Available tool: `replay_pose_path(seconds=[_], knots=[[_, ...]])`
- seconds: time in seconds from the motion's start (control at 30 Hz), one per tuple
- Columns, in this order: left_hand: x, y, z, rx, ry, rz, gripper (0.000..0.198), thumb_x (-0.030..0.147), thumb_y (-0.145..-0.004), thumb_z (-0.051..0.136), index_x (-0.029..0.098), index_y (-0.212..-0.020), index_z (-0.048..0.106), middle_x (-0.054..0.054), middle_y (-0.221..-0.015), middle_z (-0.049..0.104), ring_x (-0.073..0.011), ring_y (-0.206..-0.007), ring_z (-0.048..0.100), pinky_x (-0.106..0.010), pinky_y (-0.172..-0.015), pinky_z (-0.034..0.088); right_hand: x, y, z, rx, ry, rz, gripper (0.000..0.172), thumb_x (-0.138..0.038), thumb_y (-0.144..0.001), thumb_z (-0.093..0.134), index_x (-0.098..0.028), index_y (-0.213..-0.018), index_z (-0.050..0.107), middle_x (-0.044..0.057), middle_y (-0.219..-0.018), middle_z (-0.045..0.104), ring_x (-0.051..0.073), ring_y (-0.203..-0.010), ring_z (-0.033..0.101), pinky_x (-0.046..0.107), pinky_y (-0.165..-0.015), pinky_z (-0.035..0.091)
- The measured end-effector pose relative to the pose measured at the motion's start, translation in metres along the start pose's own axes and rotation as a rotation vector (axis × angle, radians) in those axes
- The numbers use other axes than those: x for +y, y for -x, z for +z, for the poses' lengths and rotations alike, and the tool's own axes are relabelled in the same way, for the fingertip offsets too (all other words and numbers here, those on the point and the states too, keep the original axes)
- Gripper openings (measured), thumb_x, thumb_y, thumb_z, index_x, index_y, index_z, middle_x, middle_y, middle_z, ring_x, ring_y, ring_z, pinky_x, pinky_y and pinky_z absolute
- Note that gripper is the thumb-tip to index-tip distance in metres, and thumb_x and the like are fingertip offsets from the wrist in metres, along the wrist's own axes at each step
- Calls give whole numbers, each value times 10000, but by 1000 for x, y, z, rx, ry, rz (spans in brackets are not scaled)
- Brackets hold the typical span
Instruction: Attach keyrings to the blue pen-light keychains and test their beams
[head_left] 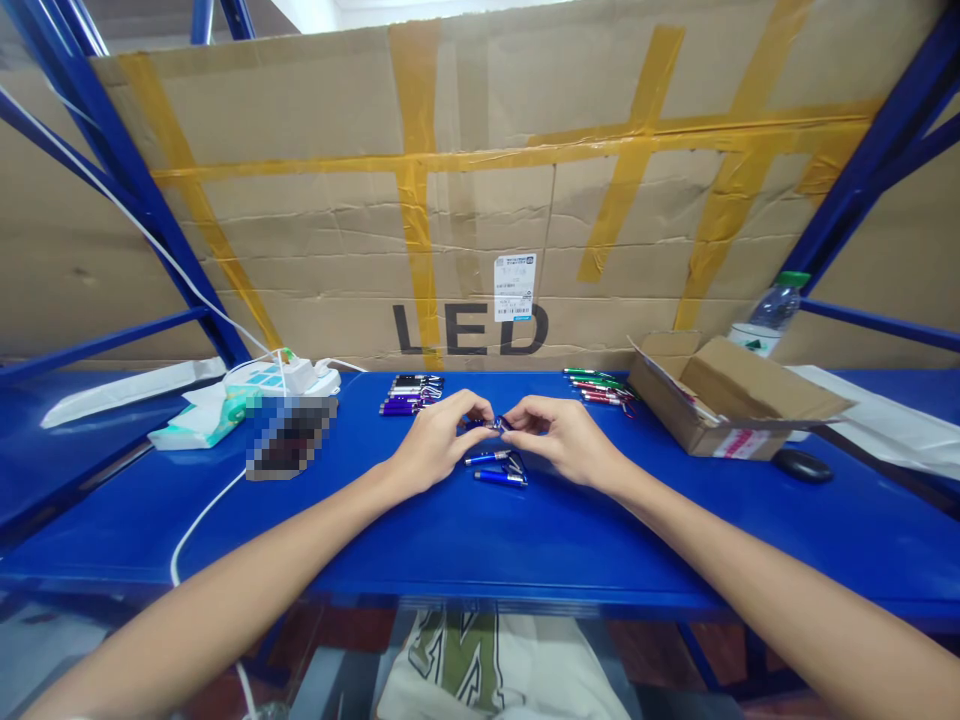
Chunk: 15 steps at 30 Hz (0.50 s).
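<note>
Both hands meet over the middle of the blue surface (465, 540), in front of the cardboard sheet (480, 200) marked LED. The left hand (439, 440) and the right hand (559, 435) pinch a small blue keychain flashlight (491, 424) between their fingertips, each closed on one end. Just below it, two more blue flashlights (496, 468) lie on the surface. Behind the left hand sits a row of purple flashlights (409, 395); right of the hands stands an open cardboard box (731, 400).

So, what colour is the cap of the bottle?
Green; the bottle shows best in the head view.
</note>
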<state>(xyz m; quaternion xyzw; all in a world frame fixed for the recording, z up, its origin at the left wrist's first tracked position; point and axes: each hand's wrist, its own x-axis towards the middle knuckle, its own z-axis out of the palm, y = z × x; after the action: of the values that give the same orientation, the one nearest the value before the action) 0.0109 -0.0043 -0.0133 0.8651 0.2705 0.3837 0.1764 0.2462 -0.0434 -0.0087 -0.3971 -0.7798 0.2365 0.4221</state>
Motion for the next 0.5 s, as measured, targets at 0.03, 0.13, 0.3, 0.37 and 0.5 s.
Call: replay_pose_path(seconds=[0.03, 0.13, 0.3, 0.37, 0.5], knots=[[-1, -1, -1, 5, 10, -15, 148, 348, -1007, 711, 210, -1049, 682, -40, -1012, 738, -201, -934, 694, -310, -823, 538, 3, -1, -1, 0, 9, -9, 215, -423, -934, 750, -208, -940, 742, 45, -892, 759, 208, -800, 683, 334, -737, 542], [-2, -3, -3, -2, -6, -46, 187, 379, -1028, 679, 212, -1104, 712, -52, -1056, 764, -211, -944, 708, -322, -838, 543, 12, -4, -9, -4, 114, -54, 225, -423, -963, 724, -208, -1020, 762, 59, -961, 757, 208, -826, 690, 346, -775, 541], [-10, -3, -6, -102, -166, -22, 219, 384, -1062, 616, 211, -1110, 741, -62, -1080, 748, -225, -975, 697, -352, -895, 527, 26, -7, -20, -116, 274, -36, 227, -379, -1032, 633, -217, -1101, 776, 81, -1059, 783, 238, -940, 715, 360, -839, 524], [-14, -1, -5, -183, -213, -40, 212, 384, -1053, 630, 209, -1089, 744, -64, -1072, 734, -228, -971, 693, -353, -880, 521, 27, -6, -20, -116, 320, -8, 235, -349, -1064, 567, -210, -1072, 756, 90, -1081, 780, 243, -963, 706, 371, -863, 509], [-15, 1, -5, -301, -261, -80, 245, 401, -1065, 605, 197, -1126, 727, -82, -1096, 707, -252, -1034, 667, -391, -937, 509, 19, -3, -18, -216, 323, 80, 224, -415, -1050, 605, -209, -994, 672, 48, -931, 725, 210, -815, 638, 333, -753, 467]])
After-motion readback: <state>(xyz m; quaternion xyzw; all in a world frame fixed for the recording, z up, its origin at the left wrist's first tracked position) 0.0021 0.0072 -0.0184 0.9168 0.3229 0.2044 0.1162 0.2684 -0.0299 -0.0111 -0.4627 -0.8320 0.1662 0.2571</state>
